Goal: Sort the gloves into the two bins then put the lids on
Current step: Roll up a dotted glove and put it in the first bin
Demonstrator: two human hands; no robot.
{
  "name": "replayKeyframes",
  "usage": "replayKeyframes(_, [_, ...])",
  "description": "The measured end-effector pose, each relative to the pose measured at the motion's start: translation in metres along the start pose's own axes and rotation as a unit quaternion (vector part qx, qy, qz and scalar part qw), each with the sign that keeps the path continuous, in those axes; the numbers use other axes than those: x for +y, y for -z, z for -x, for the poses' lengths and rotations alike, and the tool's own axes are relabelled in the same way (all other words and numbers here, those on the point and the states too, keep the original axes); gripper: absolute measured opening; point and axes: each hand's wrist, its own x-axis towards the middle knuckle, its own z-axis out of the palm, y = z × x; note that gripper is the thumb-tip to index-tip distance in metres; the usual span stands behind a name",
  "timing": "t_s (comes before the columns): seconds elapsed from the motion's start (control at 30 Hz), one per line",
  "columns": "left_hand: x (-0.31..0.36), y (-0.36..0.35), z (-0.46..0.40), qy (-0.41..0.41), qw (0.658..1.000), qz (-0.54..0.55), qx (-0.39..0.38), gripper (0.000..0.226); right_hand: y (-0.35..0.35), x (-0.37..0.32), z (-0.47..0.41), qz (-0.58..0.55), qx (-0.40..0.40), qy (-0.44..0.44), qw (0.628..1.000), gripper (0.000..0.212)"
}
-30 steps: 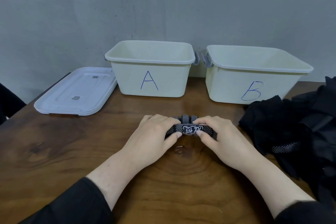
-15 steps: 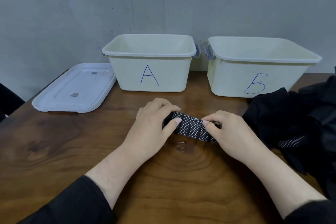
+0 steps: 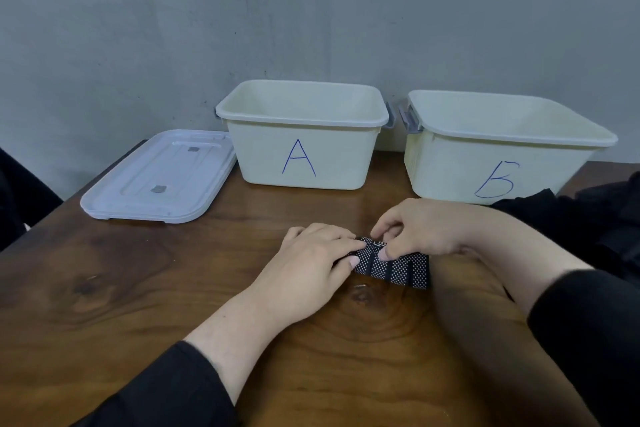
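A folded black glove with white dots lies on the wooden table in front of the bins. My left hand pinches its left end between thumb and fingers. My right hand pinches its top edge near the middle with thumb and curled fingers. Bin A and bin B stand open at the back, both cream-coloured with blue letters. Nothing shows inside bin A; bin B's floor is hidden. A pile of black gloves lies at the right, by bin B.
A white lid lies flat on the table left of bin A, seemingly stacked on a second one. The grey wall stands right behind the bins. A dark shape sits past the table's left edge.
The glove has been rolled from a narrow band into a wider folded strip. My right hand shifted from its right end up to the top edge near the middle. My view has tilted.
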Motion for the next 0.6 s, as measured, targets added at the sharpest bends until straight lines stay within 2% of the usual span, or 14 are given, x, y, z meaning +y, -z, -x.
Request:
replayKeyframes(0.13, [-0.003, 0.002, -0.001, -0.012, 1.000, 0.020, 0.013, 0.033, 0.003, -0.007, -0.012, 0.016, -0.058, -0.010, 0.998, 0.032])
replayKeyframes(0.27, [-0.008, 0.009, 0.000, -0.016, 0.994, 0.059, 0.094, 0.028, 0.001, -0.013, -0.018, 0.040, -0.075, -0.018, 0.996, 0.033])
replayKeyframes(0.37, [-0.020, 0.019, 0.001, 0.010, 0.984, 0.073, 0.159, 0.034, 0.004, -0.012, -0.018, 0.024, -0.085, -0.004, 0.996, 0.028])
replayKeyframes(0.43, [-0.031, 0.027, 0.001, 0.032, 0.976, 0.079, 0.198, 0.035, 0.005, -0.009, -0.016, -0.033, -0.074, 0.006, 0.997, 0.026])
replayKeyframes(0.5, [-0.045, 0.034, 0.000, 0.055, 0.968, 0.081, 0.232, 0.033, 0.010, -0.005, -0.015, -0.141, -0.061, 0.009, 0.988, 0.028])
replayKeyframes(0.6, [-0.066, 0.043, -0.001, 0.095, 0.954, 0.086, 0.271, 0.033, 0.029, -0.012, -0.013, -0.316, -0.068, 0.021, 0.946, 0.022])
